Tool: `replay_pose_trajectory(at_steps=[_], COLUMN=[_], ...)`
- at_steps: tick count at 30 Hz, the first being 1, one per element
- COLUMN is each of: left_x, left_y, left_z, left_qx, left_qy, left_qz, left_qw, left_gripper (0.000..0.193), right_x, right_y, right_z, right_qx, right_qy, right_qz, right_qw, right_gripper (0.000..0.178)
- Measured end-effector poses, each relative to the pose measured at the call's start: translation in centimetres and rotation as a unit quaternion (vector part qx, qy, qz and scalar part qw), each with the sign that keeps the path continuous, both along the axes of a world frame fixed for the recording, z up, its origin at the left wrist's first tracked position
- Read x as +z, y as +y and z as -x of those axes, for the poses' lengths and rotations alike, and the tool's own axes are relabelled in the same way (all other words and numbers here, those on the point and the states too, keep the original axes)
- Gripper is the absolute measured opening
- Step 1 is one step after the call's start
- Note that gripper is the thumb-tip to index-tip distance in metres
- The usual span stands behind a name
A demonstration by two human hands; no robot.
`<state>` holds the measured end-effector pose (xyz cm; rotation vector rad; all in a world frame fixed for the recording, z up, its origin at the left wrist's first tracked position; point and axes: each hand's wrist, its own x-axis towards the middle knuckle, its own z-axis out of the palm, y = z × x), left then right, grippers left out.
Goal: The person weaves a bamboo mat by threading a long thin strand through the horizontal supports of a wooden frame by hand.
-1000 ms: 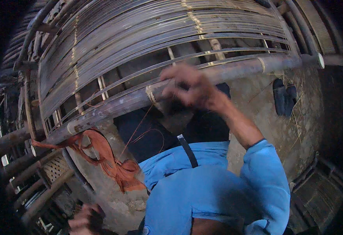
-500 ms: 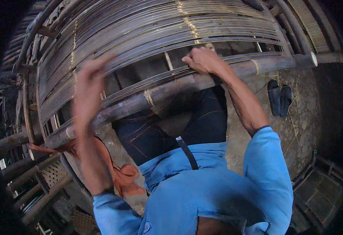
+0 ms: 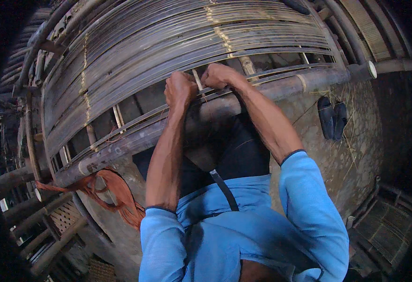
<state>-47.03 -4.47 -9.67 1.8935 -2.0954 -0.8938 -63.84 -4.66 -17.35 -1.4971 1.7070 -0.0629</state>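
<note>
Both my hands work at the front edge of a bamboo slat bench (image 3: 135, 70), close to each other. My left hand (image 3: 181, 88) is a closed fist above the front strips, left of a pale crosspiece (image 3: 197, 79). Just right of that crosspiece, my right hand (image 3: 219, 76) has its fingers closed in a pinch at the strips. A thin reddish strand (image 3: 203, 97) shows below and between the hands; what the fingers grip is hidden. The thick round bamboo pole (image 3: 135, 142) of the front edge runs under my wrists.
A bundle of orange cord (image 3: 121, 195) hangs over the pole's left end. Dark slippers (image 3: 333, 118) lie on the floor at right among straw bits. Another slatted bamboo piece (image 3: 387, 230) stands at lower right. Bamboo poles (image 3: 27, 122) and a woven lattice panel (image 3: 64, 217) are at left.
My left hand has swung right, from a raised, blurred position to beside the right hand, and now forms a fist. My right hand has moved slightly left and down.
</note>
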Motion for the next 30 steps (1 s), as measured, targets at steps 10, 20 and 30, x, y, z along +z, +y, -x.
replay_pose_trajectory(at_steps=[10, 20, 30], left_x=[5.9, 7.4, 16.2], left_y=[-6.3, 1.7, 7.3], left_z=[-6.3, -3.8, -25.9], left_qx=[-0.206, -0.21, -0.076], left_qy=[0.025, 0.363, -0.043], left_qz=[-0.111, -0.224, 0.086], left_qw=[0.972, 0.879, 0.992], left_gripper=[0.032, 0.088, 0.033], right_x=[8.0, 14.4, 12.2], right_y=[6.7, 10.5, 9.5], right_z=[3.4, 1.3, 2.9], right_qx=[-0.06, 0.023, -0.153], right_qy=[-0.263, -0.346, -0.085], right_qz=[0.25, 0.291, 0.399], right_qw=[0.93, 0.892, 0.9], right_gripper=[0.028, 0.03, 0.032])
